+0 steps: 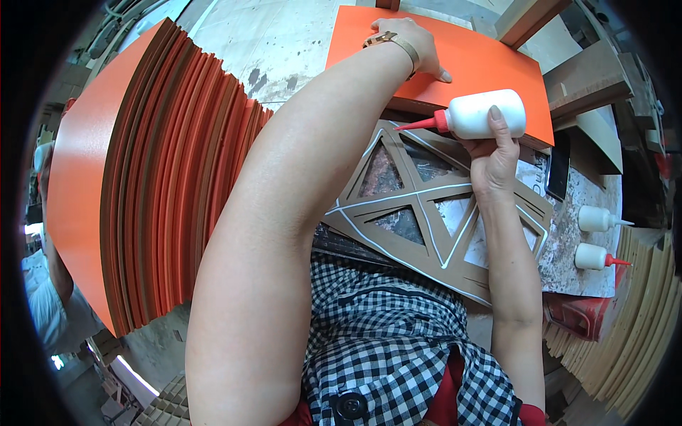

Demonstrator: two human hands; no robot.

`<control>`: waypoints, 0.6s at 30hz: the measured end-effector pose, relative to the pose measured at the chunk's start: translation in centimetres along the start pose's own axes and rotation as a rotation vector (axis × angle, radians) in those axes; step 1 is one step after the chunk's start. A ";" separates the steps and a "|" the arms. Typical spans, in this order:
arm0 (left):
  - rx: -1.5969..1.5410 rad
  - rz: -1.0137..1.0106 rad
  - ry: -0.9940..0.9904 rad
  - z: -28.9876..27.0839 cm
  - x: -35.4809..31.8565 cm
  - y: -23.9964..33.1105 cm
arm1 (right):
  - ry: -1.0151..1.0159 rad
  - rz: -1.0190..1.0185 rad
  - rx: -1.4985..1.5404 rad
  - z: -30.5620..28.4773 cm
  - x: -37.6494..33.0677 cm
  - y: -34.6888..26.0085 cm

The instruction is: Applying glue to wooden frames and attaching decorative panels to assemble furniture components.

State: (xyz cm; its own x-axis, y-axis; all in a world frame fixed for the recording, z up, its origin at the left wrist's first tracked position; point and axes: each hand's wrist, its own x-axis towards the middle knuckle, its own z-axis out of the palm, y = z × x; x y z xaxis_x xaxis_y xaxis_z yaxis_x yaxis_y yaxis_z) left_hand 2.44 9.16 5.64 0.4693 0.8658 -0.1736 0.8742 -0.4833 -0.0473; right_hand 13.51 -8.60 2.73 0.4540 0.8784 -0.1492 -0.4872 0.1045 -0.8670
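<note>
My right hand [494, 160] is wrapped round a white squeeze bottle [490, 115] with a red cap and a long red nozzle. The bottle lies nearly level, its nozzle pointing left. Beyond it, my left hand [415, 48], with a watch at the wrist, rests on an orange panel [497, 74]; its thumb and fingers are apart and nothing shows in them. Right in front of me is a brown board frame [408, 192] with triangular openings. White lines of what looks like glue run along its bars. My right forearm covers part of the frame.
A tall stack of orange-faced boards [177, 177] stands at the left. On the right are a dark phone [559, 167], a white bottle with a pale nozzle [595, 219] and another with a red nozzle [591, 256]. Wooden uprights [529, 21] rise behind. A person [53, 298] is at far left.
</note>
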 end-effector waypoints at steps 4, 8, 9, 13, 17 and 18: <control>-0.001 -0.006 0.011 0.3 0.2 0.0 | -0.089 -0.054 -0.106 0.1 0.1 0.6; -0.003 -0.004 0.034 0.5 0.4 0.0 | -0.123 -0.198 -0.231 0.5 -0.4 1.0; -0.003 -0.003 0.032 0.5 0.3 0.0 | -0.121 -0.197 -0.232 0.6 -0.4 1.1; 0.004 -0.019 0.069 0.4 -0.1 0.1 | -0.153 -0.273 -0.299 0.7 -0.6 1.5; 0.001 -0.011 0.054 0.4 -0.1 0.0 | -0.184 -0.294 -0.336 1.0 -0.7 1.3; 0.000 -0.007 0.049 0.4 0.0 0.1 | -0.193 -0.302 -0.349 1.0 -0.7 1.2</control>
State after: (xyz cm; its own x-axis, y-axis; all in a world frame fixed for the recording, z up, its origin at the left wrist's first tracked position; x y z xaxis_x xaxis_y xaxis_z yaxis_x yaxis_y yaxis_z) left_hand 2.44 9.05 5.29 0.4688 0.8745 -0.1245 0.8775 -0.4772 -0.0479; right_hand 11.87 -8.65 2.31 0.3737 0.9067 0.1954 -0.0618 0.2345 -0.9701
